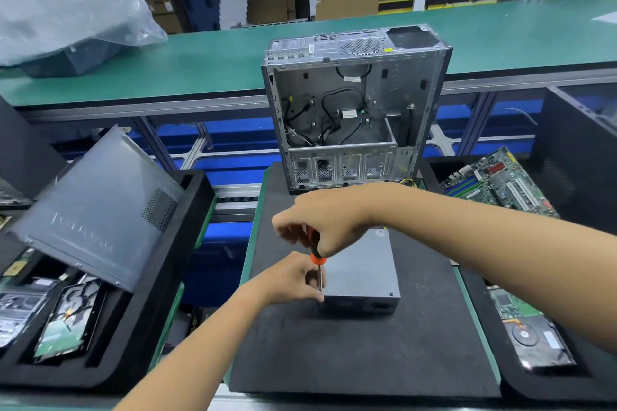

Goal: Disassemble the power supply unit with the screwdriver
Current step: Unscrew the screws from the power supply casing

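From the head camera, the power supply unit [362, 272] is lying flat on the black foam mat [367, 350], in front of the empty computer case [354, 110] that is standing upright at the mat's far edge. The person's right hand [320, 220] is gripping the orange-and-black handle of the screwdriver [315, 252], fingers curled round it from above, and is holding the tool upright with the shaft pointing down at the unit's near left corner. The left hand [290, 279] is sitting at that same corner, its fingers curled and seemingly pinching the shaft low down to guide the tip; whether they are also touching the box is hard to tell.

The unit is looking like a closed sheet-metal box, so it is probably stiff and fairly heavy for its bulk, unlikely to flex under the driver's push. Its painted lid is looking smooth, and on foam it may twist a little under torque, so bracing a side wall or corner with the free hand seems wise. One small screw is showing at the near right corner of the lid. Lifting would go best by gripping opposite side walls, keeping clear of sharp folded edges and any vent openings.
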The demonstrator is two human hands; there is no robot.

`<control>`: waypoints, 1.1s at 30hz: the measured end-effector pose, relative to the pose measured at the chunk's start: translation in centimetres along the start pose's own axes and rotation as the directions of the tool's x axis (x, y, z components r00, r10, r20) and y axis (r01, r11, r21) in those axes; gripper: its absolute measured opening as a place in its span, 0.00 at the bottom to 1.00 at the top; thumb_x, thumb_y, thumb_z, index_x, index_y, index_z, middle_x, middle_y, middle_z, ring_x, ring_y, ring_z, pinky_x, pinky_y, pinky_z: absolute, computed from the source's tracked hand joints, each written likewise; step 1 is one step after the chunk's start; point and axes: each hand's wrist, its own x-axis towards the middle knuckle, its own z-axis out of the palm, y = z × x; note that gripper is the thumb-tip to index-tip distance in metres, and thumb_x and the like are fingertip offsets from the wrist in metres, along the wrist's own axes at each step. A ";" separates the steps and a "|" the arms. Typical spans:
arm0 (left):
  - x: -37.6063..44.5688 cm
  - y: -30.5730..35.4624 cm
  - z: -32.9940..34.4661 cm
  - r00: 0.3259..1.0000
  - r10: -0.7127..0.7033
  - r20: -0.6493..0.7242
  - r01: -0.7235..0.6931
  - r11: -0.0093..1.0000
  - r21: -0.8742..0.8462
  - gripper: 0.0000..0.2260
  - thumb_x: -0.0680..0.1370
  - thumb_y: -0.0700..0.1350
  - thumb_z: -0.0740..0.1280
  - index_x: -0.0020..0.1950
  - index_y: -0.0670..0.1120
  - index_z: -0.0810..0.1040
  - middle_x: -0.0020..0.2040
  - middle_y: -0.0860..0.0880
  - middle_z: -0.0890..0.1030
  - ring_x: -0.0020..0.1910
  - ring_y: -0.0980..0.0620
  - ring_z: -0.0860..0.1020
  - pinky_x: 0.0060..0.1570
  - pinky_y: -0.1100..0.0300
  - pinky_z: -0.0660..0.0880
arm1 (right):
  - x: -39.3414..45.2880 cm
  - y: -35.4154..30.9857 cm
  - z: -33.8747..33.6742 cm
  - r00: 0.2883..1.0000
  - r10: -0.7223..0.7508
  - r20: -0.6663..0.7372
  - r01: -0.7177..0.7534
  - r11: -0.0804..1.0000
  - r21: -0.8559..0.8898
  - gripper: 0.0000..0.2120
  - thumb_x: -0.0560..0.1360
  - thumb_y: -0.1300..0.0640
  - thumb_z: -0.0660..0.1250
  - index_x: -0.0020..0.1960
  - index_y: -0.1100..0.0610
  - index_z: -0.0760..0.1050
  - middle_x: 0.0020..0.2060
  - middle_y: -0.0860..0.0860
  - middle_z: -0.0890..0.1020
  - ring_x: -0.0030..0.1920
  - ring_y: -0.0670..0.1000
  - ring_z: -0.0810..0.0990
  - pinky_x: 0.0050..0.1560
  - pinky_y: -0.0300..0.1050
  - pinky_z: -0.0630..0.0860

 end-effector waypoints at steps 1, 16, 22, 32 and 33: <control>0.0 0.0 0.0 1.000 -0.007 -0.003 0.007 1.000 -0.002 0.07 0.69 0.44 0.76 0.41 0.45 0.80 0.37 0.48 0.81 0.36 0.53 0.78 0.42 0.56 0.78 | 0.0 0.1 0.2 1.000 0.008 -0.017 -0.008 1.000 -0.010 0.14 0.69 0.64 0.69 0.52 0.55 0.69 0.42 0.50 0.79 0.38 0.44 0.74 0.36 0.42 0.70; -0.1 0.2 0.1 1.000 -0.031 0.000 0.031 0.999 0.042 0.07 0.69 0.45 0.75 0.41 0.44 0.81 0.38 0.48 0.81 0.38 0.51 0.79 0.45 0.53 0.78 | 0.1 1.2 0.0 1.000 0.019 -0.024 -0.017 0.998 0.055 0.12 0.73 0.56 0.71 0.51 0.53 0.69 0.38 0.42 0.78 0.38 0.41 0.74 0.35 0.37 0.68; -0.1 0.4 0.0 0.999 -0.043 0.011 0.043 0.998 0.041 0.07 0.69 0.46 0.75 0.41 0.44 0.80 0.38 0.47 0.81 0.38 0.49 0.79 0.45 0.51 0.78 | 0.9 1.2 0.6 0.984 0.162 -0.074 -0.174 0.965 -0.194 0.15 0.82 0.44 0.52 0.48 0.55 0.66 0.34 0.52 0.76 0.35 0.57 0.82 0.30 0.46 0.64; -0.1 0.5 0.0 0.998 -0.056 0.012 0.056 0.998 0.002 0.07 0.69 0.45 0.74 0.42 0.45 0.80 0.35 0.52 0.79 0.35 0.58 0.76 0.39 0.65 0.76 | 0.3 0.5 0.6 0.998 0.015 -0.061 -0.019 0.998 -0.066 0.11 0.76 0.49 0.66 0.50 0.55 0.68 0.40 0.48 0.78 0.39 0.46 0.74 0.36 0.43 0.68; -0.1 0.4 0.0 0.998 -0.059 0.011 0.059 0.998 0.004 0.07 0.70 0.45 0.74 0.42 0.44 0.80 0.35 0.51 0.80 0.36 0.56 0.77 0.41 0.61 0.78 | 0.6 0.3 0.7 0.996 0.059 -0.072 -0.070 0.986 -0.151 0.13 0.79 0.45 0.60 0.50 0.56 0.69 0.39 0.50 0.78 0.39 0.50 0.77 0.37 0.46 0.70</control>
